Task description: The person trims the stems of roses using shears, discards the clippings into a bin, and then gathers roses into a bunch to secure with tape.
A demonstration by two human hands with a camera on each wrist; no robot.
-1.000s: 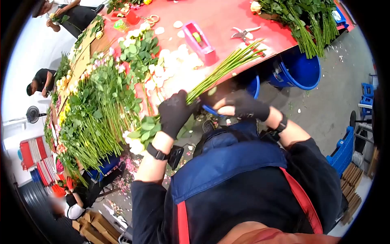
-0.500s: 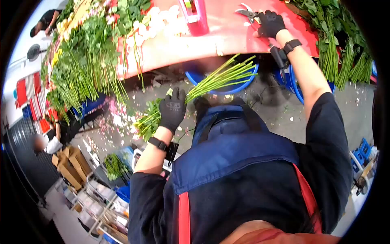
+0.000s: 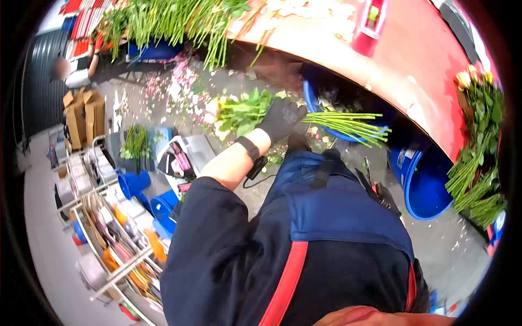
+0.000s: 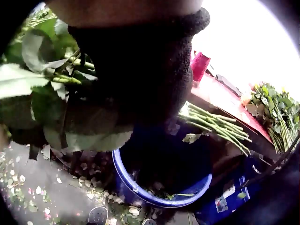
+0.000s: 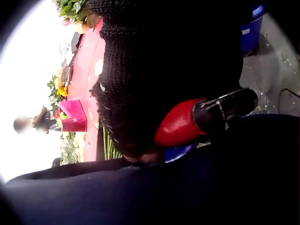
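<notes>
My left hand (image 3: pixel 280 119), in a black glove, grips a bunch of long-stemmed roses around the middle. Their leafy heads (image 3: pixel 244 111) point left, and the bare green stems (image 3: pixel 350 125) fan out to the right over a blue bucket (image 4: pixel 161 199). Low at my right side, close to the apron, the gloved right hand (image 3: pixel 387 198) holds pruning shears (image 3: pixel 367 169) with the blades upward. Their red handle (image 5: pixel 180 124) with a black end sticks out of the glove (image 5: pixel 168 65) in the right wrist view; the fingers are mostly hidden there.
The red-covered table (image 3: pixel 429 92) carries a pink tape dispenser (image 3: pixel 371 27) and flower bunches (image 3: pixel 179 24). Another blue bucket (image 3: pixel 416 179) stands under its edge, beside more roses (image 3: pixel 478 146). Petals litter the floor (image 3: pixel 174 81); a shelving rack (image 3: pixel 122 271) is at the left.
My right hand reached to the shears on the table, took them, and came back down to my side. The left hand keeps its grip on the bunch. The head view has turned left.
</notes>
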